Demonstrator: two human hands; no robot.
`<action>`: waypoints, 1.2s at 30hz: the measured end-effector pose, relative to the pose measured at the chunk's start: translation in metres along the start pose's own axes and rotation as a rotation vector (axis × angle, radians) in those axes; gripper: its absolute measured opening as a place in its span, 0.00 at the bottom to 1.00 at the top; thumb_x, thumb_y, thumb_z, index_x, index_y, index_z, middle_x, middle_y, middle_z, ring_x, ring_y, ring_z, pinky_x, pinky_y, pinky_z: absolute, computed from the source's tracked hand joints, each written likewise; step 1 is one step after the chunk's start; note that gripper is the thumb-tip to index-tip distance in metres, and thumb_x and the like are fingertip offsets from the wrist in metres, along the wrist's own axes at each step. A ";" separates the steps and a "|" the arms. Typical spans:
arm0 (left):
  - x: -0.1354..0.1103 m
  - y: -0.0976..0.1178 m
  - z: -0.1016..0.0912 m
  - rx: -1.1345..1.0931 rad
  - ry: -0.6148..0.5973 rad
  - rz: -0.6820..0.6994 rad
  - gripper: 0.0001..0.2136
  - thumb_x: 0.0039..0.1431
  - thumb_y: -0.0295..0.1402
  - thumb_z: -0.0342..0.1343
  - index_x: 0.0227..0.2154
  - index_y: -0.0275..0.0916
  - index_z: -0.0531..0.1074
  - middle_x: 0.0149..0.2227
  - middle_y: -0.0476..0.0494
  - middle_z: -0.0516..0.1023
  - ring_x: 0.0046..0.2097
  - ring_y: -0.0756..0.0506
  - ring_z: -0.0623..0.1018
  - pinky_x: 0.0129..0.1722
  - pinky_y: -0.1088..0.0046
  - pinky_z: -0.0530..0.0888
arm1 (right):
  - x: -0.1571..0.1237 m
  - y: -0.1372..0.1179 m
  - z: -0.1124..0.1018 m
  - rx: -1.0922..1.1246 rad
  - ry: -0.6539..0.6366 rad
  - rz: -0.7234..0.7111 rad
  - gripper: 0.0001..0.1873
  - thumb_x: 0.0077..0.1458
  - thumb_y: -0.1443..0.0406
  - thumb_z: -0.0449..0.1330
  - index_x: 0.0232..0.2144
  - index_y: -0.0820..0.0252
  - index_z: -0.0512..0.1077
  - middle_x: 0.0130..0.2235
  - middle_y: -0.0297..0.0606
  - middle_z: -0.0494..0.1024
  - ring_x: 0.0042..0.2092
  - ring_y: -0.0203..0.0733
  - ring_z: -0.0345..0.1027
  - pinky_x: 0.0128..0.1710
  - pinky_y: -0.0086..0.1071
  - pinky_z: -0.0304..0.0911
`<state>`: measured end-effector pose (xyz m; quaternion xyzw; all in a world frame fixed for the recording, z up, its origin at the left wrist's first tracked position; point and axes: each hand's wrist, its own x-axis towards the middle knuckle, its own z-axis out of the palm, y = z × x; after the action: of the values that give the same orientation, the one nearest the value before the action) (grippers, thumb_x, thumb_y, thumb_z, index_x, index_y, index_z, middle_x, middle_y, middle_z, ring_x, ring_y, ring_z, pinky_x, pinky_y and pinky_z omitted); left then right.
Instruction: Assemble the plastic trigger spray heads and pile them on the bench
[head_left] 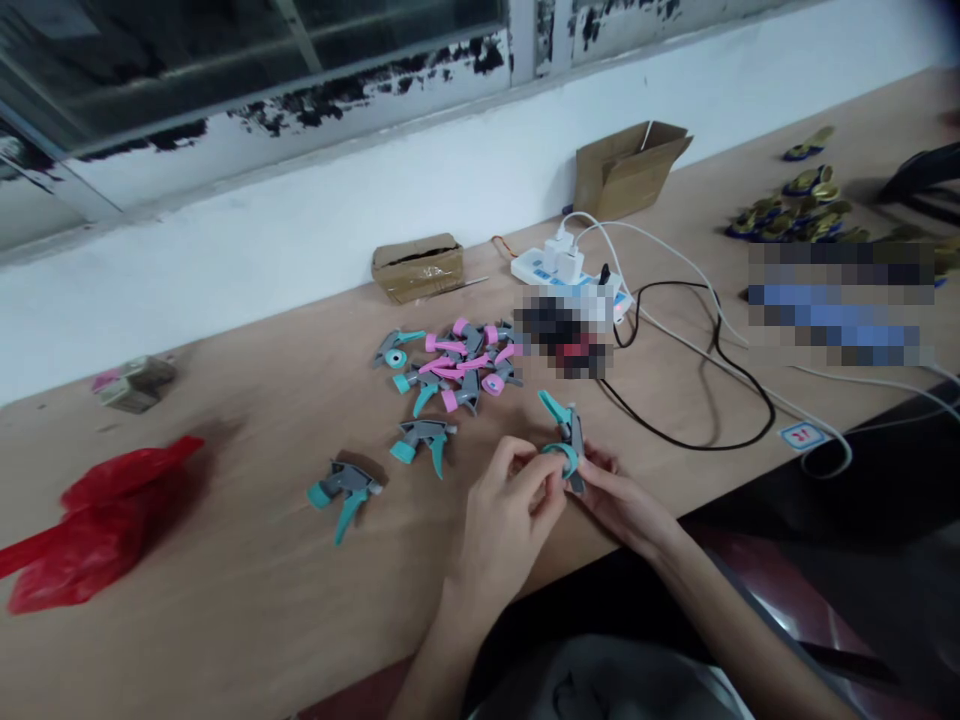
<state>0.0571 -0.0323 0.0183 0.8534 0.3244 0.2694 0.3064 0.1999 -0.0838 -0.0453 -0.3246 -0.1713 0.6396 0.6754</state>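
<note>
Near the table's front edge, my right hand (619,500) is closed around the grey body of a teal-and-grey spray trigger head (574,430). My left hand (506,515) pinches at the teal collar of the same spray head with thumb and fingertips; whether a small part sits between those fingertips is hidden. Two more teal spray heads lie apart to the left, one spray head (346,493) nearer me and another (424,441) farther back. Beyond them is a pile of pink and teal spray heads (465,362) with grey bodies.
A red plastic bag (112,530) lies at the left, with a small box-like bundle (139,385) behind it. Along the wall stand a taped carton (420,268), a power strip (534,266) and an open cardboard box (622,175). Cables (694,445) loop at right, near gold-and-blue pieces (802,210).
</note>
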 end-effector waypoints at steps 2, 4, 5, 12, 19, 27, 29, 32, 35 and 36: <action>0.001 -0.007 -0.005 -0.047 -0.062 0.033 0.09 0.59 0.27 0.50 0.42 0.43 0.69 0.39 0.46 0.63 0.32 0.53 0.70 0.33 0.77 0.72 | 0.001 0.001 0.000 0.005 -0.007 0.004 0.11 0.47 0.67 0.64 0.36 0.52 0.74 0.38 0.30 0.76 0.39 0.32 0.70 0.42 0.27 0.67; 0.001 -0.013 -0.009 -0.084 -0.058 0.057 0.10 0.59 0.26 0.51 0.42 0.44 0.70 0.40 0.46 0.63 0.32 0.53 0.70 0.35 0.75 0.72 | 0.002 0.002 0.001 0.001 -0.018 0.026 0.10 0.48 0.66 0.64 0.36 0.52 0.74 0.39 0.31 0.76 0.40 0.33 0.70 0.43 0.30 0.67; 0.001 -0.015 -0.011 -0.098 -0.032 0.067 0.11 0.58 0.26 0.52 0.42 0.45 0.70 0.40 0.46 0.63 0.32 0.53 0.70 0.35 0.75 0.72 | 0.003 0.002 0.001 0.000 -0.026 0.039 0.10 0.47 0.66 0.64 0.36 0.52 0.73 0.39 0.31 0.76 0.40 0.34 0.70 0.43 0.30 0.67; -0.002 -0.011 -0.002 -0.100 0.066 0.051 0.08 0.57 0.26 0.53 0.38 0.43 0.70 0.38 0.47 0.64 0.32 0.53 0.71 0.33 0.75 0.73 | 0.001 0.000 0.002 -0.025 -0.039 0.082 0.13 0.46 0.66 0.65 0.38 0.54 0.73 0.38 0.32 0.76 0.39 0.34 0.71 0.41 0.29 0.68; -0.001 -0.001 -0.001 -0.315 0.095 -0.227 0.02 0.54 0.28 0.56 0.32 0.40 0.70 0.36 0.48 0.68 0.34 0.51 0.74 0.32 0.77 0.73 | 0.001 0.001 0.004 -0.105 -0.050 0.075 0.17 0.47 0.63 0.64 0.41 0.52 0.71 0.38 0.33 0.76 0.40 0.37 0.71 0.45 0.34 0.67; 0.003 -0.014 0.003 -0.475 0.158 -0.467 0.04 0.52 0.32 0.57 0.30 0.38 0.74 0.33 0.47 0.75 0.35 0.49 0.76 0.33 0.76 0.72 | 0.003 0.010 0.003 -0.266 0.075 -0.063 0.20 0.43 0.65 0.67 0.41 0.52 0.71 0.40 0.33 0.76 0.44 0.39 0.68 0.50 0.35 0.61; -0.002 -0.023 0.006 -0.530 0.131 -0.539 0.06 0.51 0.33 0.58 0.30 0.36 0.74 0.31 0.46 0.75 0.34 0.48 0.76 0.32 0.75 0.73 | 0.002 0.011 0.003 -0.311 0.078 -0.090 0.20 0.42 0.65 0.67 0.41 0.53 0.71 0.41 0.33 0.76 0.44 0.39 0.68 0.51 0.36 0.60; -0.013 -0.031 0.008 -0.555 0.084 -0.577 0.08 0.52 0.35 0.57 0.29 0.35 0.74 0.29 0.46 0.74 0.32 0.48 0.76 0.30 0.75 0.74 | -0.001 0.012 0.004 -0.410 0.079 -0.124 0.24 0.42 0.65 0.67 0.45 0.52 0.68 0.45 0.33 0.75 0.47 0.40 0.68 0.52 0.37 0.60; -0.024 -0.031 0.006 -0.578 0.070 -0.589 0.11 0.55 0.39 0.53 0.30 0.35 0.74 0.30 0.45 0.74 0.34 0.48 0.75 0.31 0.74 0.75 | -0.003 0.012 0.006 -0.475 0.072 -0.125 0.27 0.41 0.65 0.68 0.46 0.51 0.67 0.46 0.34 0.75 0.47 0.42 0.69 0.51 0.38 0.62; -0.027 -0.030 0.005 -0.585 0.081 -0.595 0.13 0.57 0.40 0.52 0.30 0.35 0.73 0.31 0.45 0.73 0.34 0.48 0.75 0.31 0.74 0.75 | -0.004 0.012 0.006 -0.492 0.068 -0.119 0.26 0.41 0.65 0.68 0.45 0.51 0.67 0.44 0.34 0.75 0.46 0.43 0.69 0.50 0.39 0.62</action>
<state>0.0314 -0.0354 -0.0130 0.5882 0.4784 0.2830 0.5874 0.1864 -0.0867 -0.0480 -0.4898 -0.3176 0.5267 0.6179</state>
